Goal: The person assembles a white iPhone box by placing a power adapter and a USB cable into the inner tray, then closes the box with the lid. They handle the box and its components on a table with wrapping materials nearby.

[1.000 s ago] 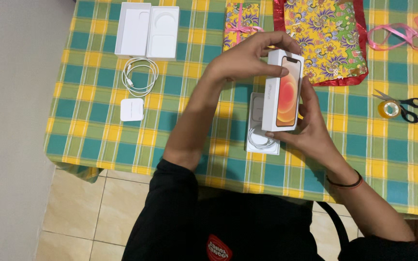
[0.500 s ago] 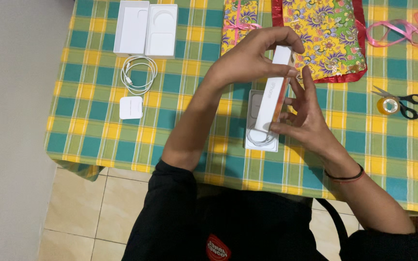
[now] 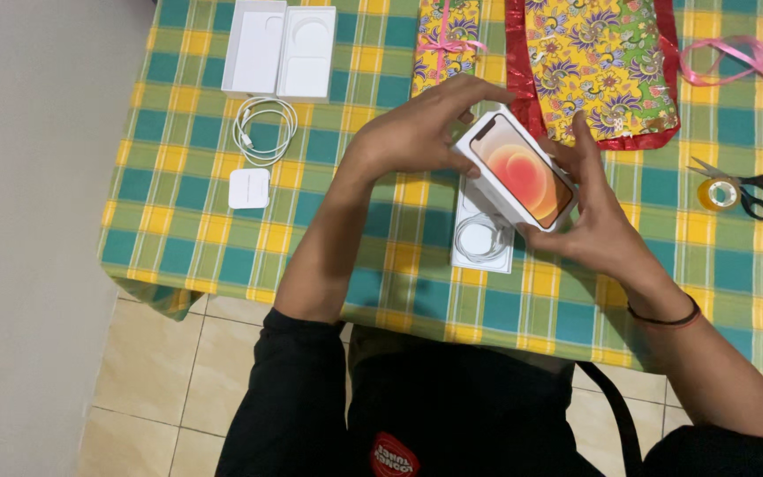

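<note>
Near the middle of the frame both hands close around a white phone box (image 3: 516, 168), held tilted above the table with its printed lid facing up. The left hand (image 3: 417, 132) grips its upper left end, fingers arched over the top edge; the right hand (image 3: 589, 225) clasps its lower right end from beneath and beside. Directly under the box lies an open white tray (image 3: 482, 231) with a coiled cable in it.

The table wears a checked cloth (image 3: 178, 212) of green, yellow and teal, its hem hanging over the near edge. At the upper left sit two white box inserts (image 3: 279, 50), below them a loose white cable (image 3: 264, 129) and a small white charger (image 3: 249, 187). Patterned yellow wrapping paper (image 3: 602, 62) with a red border lies at the top, pink ribbon (image 3: 735, 57) at the upper right, scissors (image 3: 748, 187) and a tape roll (image 3: 717, 193) at the right edge. Pale floor tiles (image 3: 161, 380) show at the lower left, beside a plain grey wall (image 3: 28, 221).
</note>
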